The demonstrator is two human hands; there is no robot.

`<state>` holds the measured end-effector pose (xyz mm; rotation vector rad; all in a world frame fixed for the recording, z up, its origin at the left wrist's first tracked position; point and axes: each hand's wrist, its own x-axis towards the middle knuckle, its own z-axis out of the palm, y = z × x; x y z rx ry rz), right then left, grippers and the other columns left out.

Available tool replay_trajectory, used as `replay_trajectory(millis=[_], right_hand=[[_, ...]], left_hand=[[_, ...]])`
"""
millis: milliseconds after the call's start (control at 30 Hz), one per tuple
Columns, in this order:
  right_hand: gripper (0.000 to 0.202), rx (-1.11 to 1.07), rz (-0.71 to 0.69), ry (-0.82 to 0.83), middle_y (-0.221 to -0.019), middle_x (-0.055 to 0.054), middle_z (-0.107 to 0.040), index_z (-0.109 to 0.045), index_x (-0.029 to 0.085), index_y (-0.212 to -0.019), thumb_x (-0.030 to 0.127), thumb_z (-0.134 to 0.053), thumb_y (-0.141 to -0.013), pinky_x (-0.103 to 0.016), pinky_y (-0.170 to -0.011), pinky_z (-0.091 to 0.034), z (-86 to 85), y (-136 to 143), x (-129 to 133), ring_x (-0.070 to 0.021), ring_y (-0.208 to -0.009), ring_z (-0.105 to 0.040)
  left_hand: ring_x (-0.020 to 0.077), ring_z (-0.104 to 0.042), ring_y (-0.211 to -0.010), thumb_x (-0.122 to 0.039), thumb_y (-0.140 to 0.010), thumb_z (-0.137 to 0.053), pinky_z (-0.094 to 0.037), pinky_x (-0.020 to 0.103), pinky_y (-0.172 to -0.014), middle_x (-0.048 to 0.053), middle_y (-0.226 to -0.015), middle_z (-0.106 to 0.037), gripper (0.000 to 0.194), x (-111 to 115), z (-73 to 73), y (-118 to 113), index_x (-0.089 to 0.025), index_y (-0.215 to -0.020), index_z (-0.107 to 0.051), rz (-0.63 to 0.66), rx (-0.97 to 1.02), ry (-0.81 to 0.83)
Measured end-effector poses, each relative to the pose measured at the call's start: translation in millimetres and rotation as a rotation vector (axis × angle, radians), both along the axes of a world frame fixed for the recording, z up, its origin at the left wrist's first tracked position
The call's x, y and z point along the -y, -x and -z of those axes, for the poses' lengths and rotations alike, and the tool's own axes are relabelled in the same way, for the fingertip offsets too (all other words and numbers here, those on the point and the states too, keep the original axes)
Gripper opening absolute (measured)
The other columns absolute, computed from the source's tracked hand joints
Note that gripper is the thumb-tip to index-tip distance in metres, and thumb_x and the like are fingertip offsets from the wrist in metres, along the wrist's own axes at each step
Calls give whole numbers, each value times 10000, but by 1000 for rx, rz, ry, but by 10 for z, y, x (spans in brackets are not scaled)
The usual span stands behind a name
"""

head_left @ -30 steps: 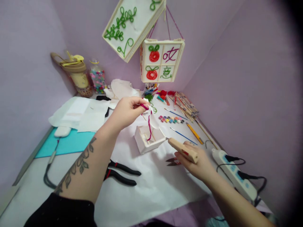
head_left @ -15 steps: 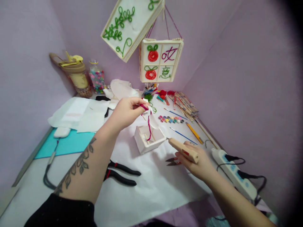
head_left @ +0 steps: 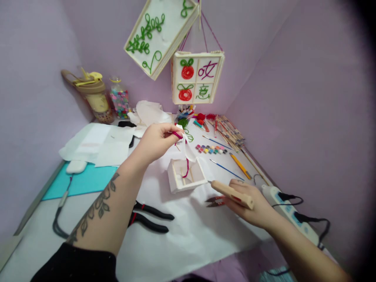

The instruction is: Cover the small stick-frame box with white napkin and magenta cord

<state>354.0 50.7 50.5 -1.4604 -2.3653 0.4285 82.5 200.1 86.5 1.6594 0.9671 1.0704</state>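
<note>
Pinched between the thumb and fingers of my left hand (head_left: 160, 141) is a magenta cord (head_left: 187, 168), which hangs down into a small open white box (head_left: 185, 187). A white strip (head_left: 189, 150) dangles beside the cord, above the box's back edge. My right hand (head_left: 249, 203) grips a beige tool (head_left: 232, 193) with a thin metal tip, pointing left at the box's right corner. Small red-handled snips (head_left: 216, 201) lie on the table, partly behind my right fingers.
Black-handled pliers (head_left: 152, 217) lie in front of the box. Paint pots (head_left: 212, 149), brushes (head_left: 226, 169) and a yellow cutter (head_left: 240, 165) are behind it to the right. A power strip (head_left: 290, 213) runs along the right edge. Two decorated lanterns (head_left: 198, 78) hang above.
My right hand and the beige tool have moved slightly right and down. The box sits turned a little differently, and the cord inside it hangs straighter.
</note>
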Motion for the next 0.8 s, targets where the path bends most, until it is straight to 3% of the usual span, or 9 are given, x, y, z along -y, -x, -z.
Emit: replay_trajectory(millis=[100, 200, 333, 400, 467, 633, 800], right_hand=[[166, -9, -82, 63, -701, -21, -572, -638, 213, -850, 255, -500, -931, -289, -618, -415, -48, -81, 20, -157, -642, -564], [164, -75, -58, 79, -684, -13, -546, -611, 207, -805, 279, -523, -922, -294, -601, -412, -22, -162, 33, -158, -622, -551], [202, -219, 178, 134, -706, -14, -562, -549, 218, -766, 369, -535, -900, -296, -564, -436, 130, -268, -28, -174, -612, -568], [178, -213, 323, 160, -725, -13, -595, -555, 220, -895, 396, -542, -874, -299, -549, -452, 235, -318, -104, -186, -605, -582], [309, -128, 407, 169, -783, -36, -646, -534, 194, -1073, 388, -571, -834, -312, -569, -471, 338, -354, -191, -208, -639, -615], [548, 90, 274, 124, -1117, -155, -663, -433, 155, -1357, 202, -534, -821, -378, -807, -485, 537, -369, -360, -269, -960, -637], [587, 191, 130, 100, -1113, -172, -626, -459, 131, -1396, 95, -484, -811, -438, -910, -457, 580, -410, -497, -277, -1024, -581]], left_hand=[[197, -676, -824, -311, -764, -684, -533, 334, -798, 78, -880, -750, 204, 3, -1, -1, -142, -862, -742, -4, 3, -2], [198, -679, -839, -308, -760, -687, -536, 333, -806, 82, -892, -751, 195, 4, -2, -13, -140, -844, -737, 0, 19, 4], [190, -678, -842, -295, -747, -696, -540, 321, -804, 75, -903, -753, 170, 8, -1, -38, -146, -820, -732, -21, 30, 17], [186, -676, -838, -298, -744, -703, -541, 312, -797, 72, -905, -755, 168, 15, -4, -47, -151, -818, -732, -29, 35, 25], [186, -675, -841, -305, -747, -709, -542, 309, -797, 70, -909, -758, 167, 25, -11, -53, -157, -819, -735, -33, 35, 26], [188, -676, -854, -342, -759, -718, -544, 308, -802, 72, -938, -754, 186, 45, -23, -53, -166, -817, -735, -54, 22, 15], [185, -673, -811, -346, -756, -718, -549, 313, -774, 67, -880, -753, 194, 54, -34, -57, -167, -828, -738, -61, 16, 0]])
